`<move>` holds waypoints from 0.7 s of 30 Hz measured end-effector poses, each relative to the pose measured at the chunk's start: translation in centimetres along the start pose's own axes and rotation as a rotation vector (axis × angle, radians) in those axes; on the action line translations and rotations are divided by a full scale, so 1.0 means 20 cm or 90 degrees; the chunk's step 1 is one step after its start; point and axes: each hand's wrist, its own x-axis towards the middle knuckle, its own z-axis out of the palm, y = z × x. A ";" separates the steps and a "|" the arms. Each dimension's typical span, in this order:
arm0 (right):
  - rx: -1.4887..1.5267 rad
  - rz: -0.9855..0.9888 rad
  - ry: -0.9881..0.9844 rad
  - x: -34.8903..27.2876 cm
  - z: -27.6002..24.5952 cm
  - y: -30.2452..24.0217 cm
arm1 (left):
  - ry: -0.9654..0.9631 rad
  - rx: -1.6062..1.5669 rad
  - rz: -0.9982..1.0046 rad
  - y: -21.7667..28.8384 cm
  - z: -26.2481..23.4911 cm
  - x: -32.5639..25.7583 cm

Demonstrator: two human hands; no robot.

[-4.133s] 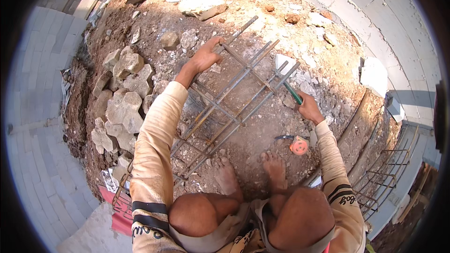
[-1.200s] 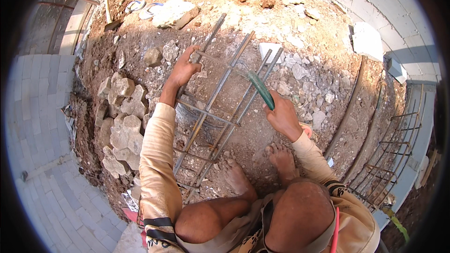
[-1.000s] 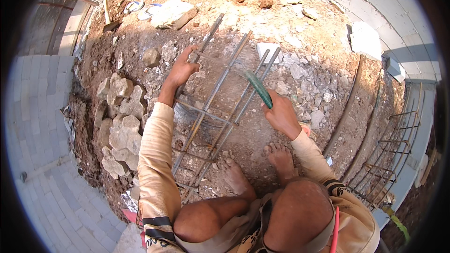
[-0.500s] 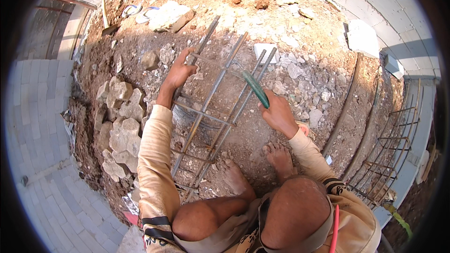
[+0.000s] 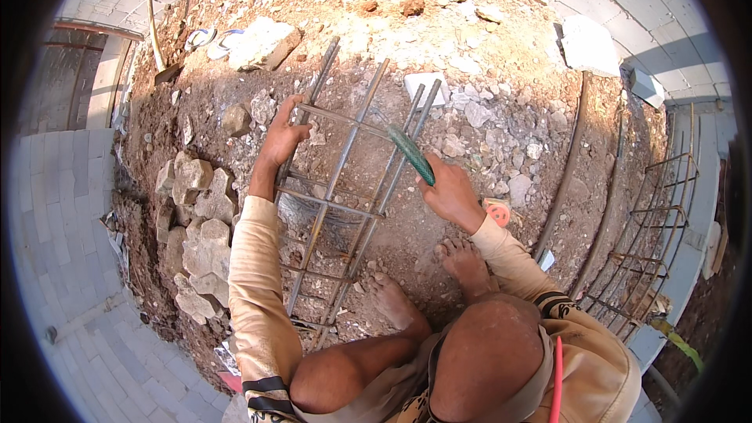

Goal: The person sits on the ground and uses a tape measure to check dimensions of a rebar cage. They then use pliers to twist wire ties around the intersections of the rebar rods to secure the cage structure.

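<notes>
A steel rebar cage (image 5: 335,180) of long bars and crossing square ties stretches away from my feet over the rubble. On its left side, my left hand (image 5: 280,143) is closed around the outer bar, its fingers at the end of the farthest crosspiece. My right hand (image 5: 454,197) grips a tying hook with a green handle (image 5: 410,154), to the right of the cage. The hook's thin metal end points up and left, close to where the farthest crosspiece meets the second bar. Whether its tip touches wire there is too small to tell.
Broken stones (image 5: 205,247) are heaped left of the cage. A white block (image 5: 427,89) lies past its far end. By my right wrist is an orange-red round object (image 5: 497,213). Another rebar cage (image 5: 650,239) stands along the right wall, and a hoe (image 5: 160,51) leans far left.
The whole scene has shifted slightly left in the view. Both hands keep the same places on the cage and the tying hook. More of the orange-red round object shows beside my right wrist.
</notes>
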 end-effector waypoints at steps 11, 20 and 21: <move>0.035 -0.003 0.011 0.00 -0.03 0.07 | -0.033 0.059 -0.033 0.03 0.03 0.05; -0.010 0.014 -0.030 0.04 0.04 -0.05 | 0.010 0.082 0.080 -0.08 -0.08 -0.02; 0.033 -0.002 -0.027 0.03 0.03 -0.02 | 0.008 0.120 0.098 -0.06 -0.05 0.03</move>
